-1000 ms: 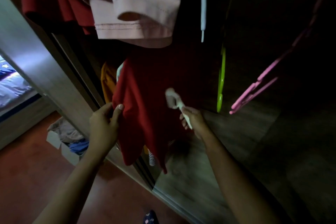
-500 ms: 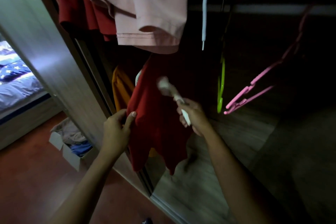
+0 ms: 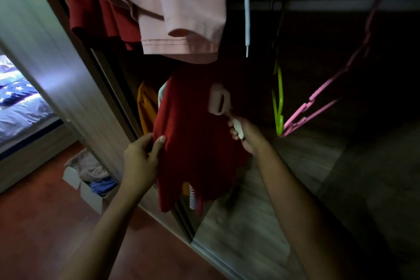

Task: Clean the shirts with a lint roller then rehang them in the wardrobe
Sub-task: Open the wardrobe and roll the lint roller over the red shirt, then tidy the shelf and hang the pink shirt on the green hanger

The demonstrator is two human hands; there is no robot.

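A red shirt (image 3: 195, 143) hangs in the dim wardrobe, low in the middle of the view. My left hand (image 3: 142, 159) pinches its left edge between thumb and fingers. My right hand (image 3: 246, 135) grips the white handle of a lint roller (image 3: 218, 101), whose pale roll lies against the upper right part of the red shirt. A pink shirt (image 3: 172, 7) hangs above, and another red garment (image 3: 91, 4) hangs to its left.
A yellow garment (image 3: 146, 107) hangs behind the red shirt. Empty green hanger (image 3: 279, 102) and pink hangers (image 3: 318, 107) dangle on the right. The sliding door frame (image 3: 75, 88) stands left. An open cardboard box (image 3: 81, 186) of clothes sits on the floor, a bed (image 3: 20, 107) beyond.
My right hand has carried the lint roller upward over the red shirt. My left hand keeps hold of the shirt's left edge. The view has shifted slightly.
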